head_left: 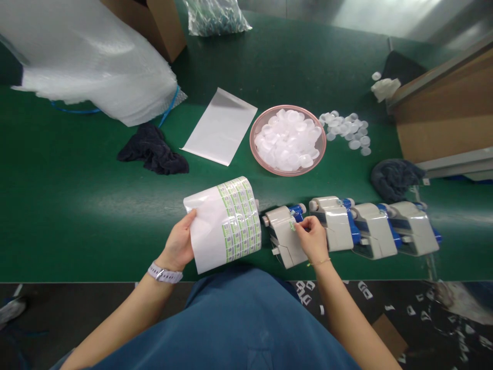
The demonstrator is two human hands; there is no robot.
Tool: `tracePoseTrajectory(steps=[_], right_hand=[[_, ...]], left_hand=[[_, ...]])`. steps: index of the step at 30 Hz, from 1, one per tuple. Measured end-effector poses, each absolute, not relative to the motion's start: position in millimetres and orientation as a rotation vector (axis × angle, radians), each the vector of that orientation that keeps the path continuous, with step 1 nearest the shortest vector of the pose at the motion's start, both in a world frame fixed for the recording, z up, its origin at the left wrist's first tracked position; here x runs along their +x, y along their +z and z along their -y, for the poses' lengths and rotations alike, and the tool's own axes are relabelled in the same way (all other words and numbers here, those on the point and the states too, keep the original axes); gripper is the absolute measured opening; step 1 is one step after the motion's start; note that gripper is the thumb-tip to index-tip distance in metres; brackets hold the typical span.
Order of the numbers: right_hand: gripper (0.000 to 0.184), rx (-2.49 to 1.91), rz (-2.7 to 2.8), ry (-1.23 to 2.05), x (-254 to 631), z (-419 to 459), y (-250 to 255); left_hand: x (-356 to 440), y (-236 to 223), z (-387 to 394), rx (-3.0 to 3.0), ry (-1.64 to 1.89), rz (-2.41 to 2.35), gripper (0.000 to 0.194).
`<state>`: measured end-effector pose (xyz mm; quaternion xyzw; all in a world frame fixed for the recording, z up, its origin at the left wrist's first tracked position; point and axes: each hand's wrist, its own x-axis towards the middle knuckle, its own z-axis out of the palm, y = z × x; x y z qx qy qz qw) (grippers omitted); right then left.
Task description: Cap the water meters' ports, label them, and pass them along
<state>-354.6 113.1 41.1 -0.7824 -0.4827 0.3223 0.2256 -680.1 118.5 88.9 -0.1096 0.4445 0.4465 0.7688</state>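
Note:
My left hand (181, 241) is closed on the left edge of a curled sheet of labels (241, 221). Its right part carries rows of small green-and-white labels, while the left part is bare white. My right hand (313, 239) pinches a small greenish label (292, 226) against the top of a beige-and-blue plastic device (287, 244). That device sits slightly tilted, the leftmost in a row. To its right stand more of the same kind: one device (333, 226) beside my right hand, then another (373, 234), and a last one (414, 231).
Beyond the devices stands a pink bowl (256, 154) full of translucent caps, with loose caps (348, 128) beside it. A white paper (219, 128), dark cloth (154, 149), bubble wrap (103, 67), bag (217, 18), grey cloth (396, 180) and cardboard box (447, 108) lie around.

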Motion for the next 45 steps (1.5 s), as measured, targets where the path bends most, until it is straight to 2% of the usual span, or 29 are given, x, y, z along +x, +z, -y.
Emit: tracePoseTrajectory(steps=[5,8,15,26,31,35,37,40,45], right_hand=[[0.010,-2.121,1.776,0.508,-361.8,-108.1,44.4],[0.011,-2.059,1.880,0.416,-363.2,-102.6,40.5],[0.012,-2.089,1.541,0.635,-357.9,-100.6,34.8],[0.041,-2.026,1.062,0.900,-340.5,-107.9,22.8],[0.039,-1.821,0.595,0.906,-344.4,-105.9,30.0],[0.026,-1.686,0.965,0.838,-368.3,-92.3,74.8],[0.032,-1.554,1.345,0.823,-382.5,-85.6,102.9],[0.046,-1.379,1.827,0.620,-395.7,-80.3,131.9],[0.054,-1.261,2.070,0.372,-385.5,-74.5,134.2]], left_hand=[[-678.9,90.4,-119.1,-0.232,0.947,-0.947,0.048],[-679.0,90.5,-118.2,-0.226,0.949,-0.950,0.048],[-679.8,93.7,-114.5,-0.219,0.949,-0.981,0.049],[-670.4,106.2,-111.8,-0.179,0.903,-1.006,0.050],[-660.0,121.5,-109.0,-0.165,0.861,-0.996,0.049],[-640.2,135.7,-106.0,-0.158,0.833,-0.984,0.048],[-627.5,140.4,-104.0,-0.145,0.808,-0.951,0.048],[-607.9,146.1,-101.0,-0.110,0.773,-0.896,0.047],[-579.2,155.2,-97.3,-0.129,0.719,-0.774,0.051]])
